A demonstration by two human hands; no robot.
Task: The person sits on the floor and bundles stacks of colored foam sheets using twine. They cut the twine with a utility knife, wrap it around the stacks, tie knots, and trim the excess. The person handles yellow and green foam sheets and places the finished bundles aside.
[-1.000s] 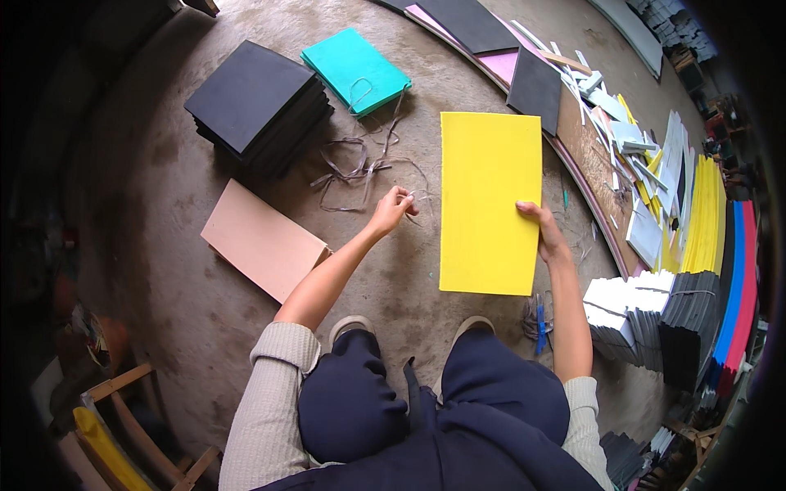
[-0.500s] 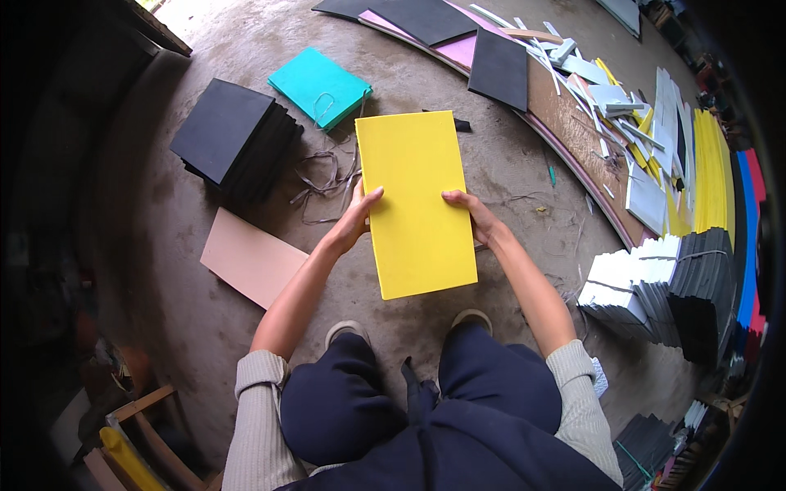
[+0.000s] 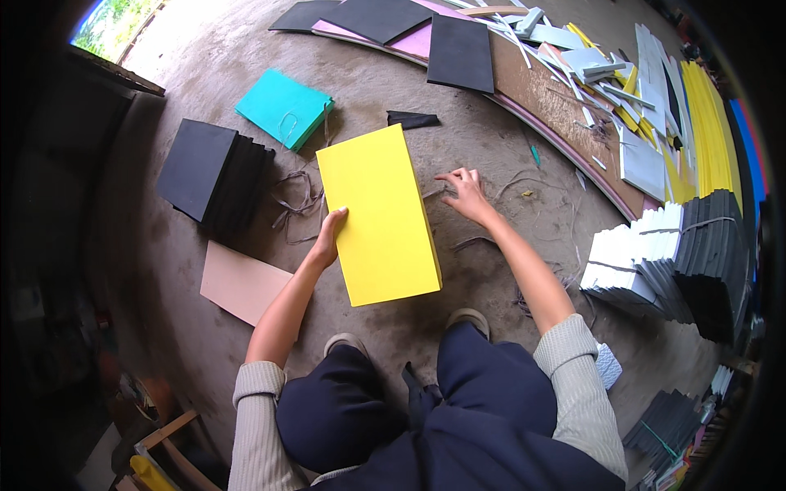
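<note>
A thick yellow rectangular stack of sheets (image 3: 381,221) is tilted slightly in front of my knees. My left hand (image 3: 329,236) grips its left edge, the thumb on the top face and the other fingers hidden behind. Off its right edge, my right hand (image 3: 465,196) is open with fingers apart and slightly curled, touching no part of the stack. A thin strip shows on the floor by those fingertips. Beyond my left hand lie tangled grey-brown strips (image 3: 296,200). A pinkish-beige sheet (image 3: 246,280) lies partly under my left forearm.
Left stands a stack of black sheets (image 3: 196,168), with a tied teal stack (image 3: 282,106) beyond it. A black scrap (image 3: 413,119) lies ahead. Far right, a brown board (image 3: 544,110) bears offcuts. Nearer are tied white bundles (image 3: 630,254) and dark bundles (image 3: 711,270).
My right hand has let go of the yellow stack and moved away from its right edge. The stack, still in my left hand, has shifted left and tilted. The view has turned slightly.
</note>
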